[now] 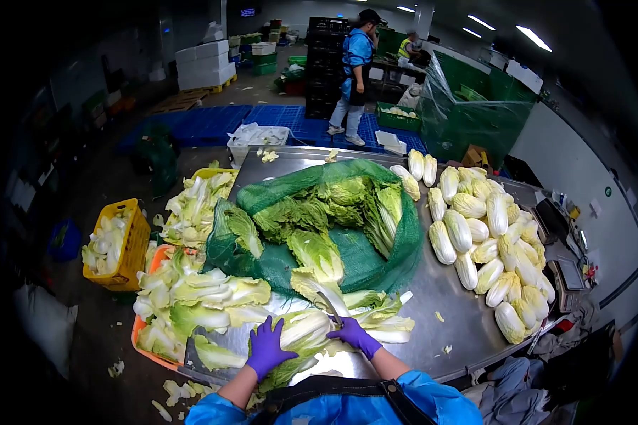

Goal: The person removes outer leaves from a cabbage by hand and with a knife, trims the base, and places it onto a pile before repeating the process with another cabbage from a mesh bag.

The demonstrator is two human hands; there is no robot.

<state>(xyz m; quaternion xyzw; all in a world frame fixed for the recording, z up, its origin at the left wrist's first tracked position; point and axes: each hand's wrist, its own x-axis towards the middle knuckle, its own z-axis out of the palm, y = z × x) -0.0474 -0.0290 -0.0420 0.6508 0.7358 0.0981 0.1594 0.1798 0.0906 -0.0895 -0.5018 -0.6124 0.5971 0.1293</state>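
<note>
A napa cabbage lies on the metal table in front of me, its white stem end toward the right. My left hand, in a purple glove, rests against its leafy left side with fingers and thumb spread. My right hand, gloved alike, is closed around the handle of a knife. The blade points up and away, beside the cabbage's stem end. Loose outer leaves lie to the right of that hand. Just beyond, a green mesh sack is spread open with untrimmed cabbages inside.
Trimmed cabbages are piled on the table's right side. At left, an orange-rimmed bin overflows with leaves, near a yellow crate. A scale stands at the right edge. A co-worker stands on blue pallets beyond.
</note>
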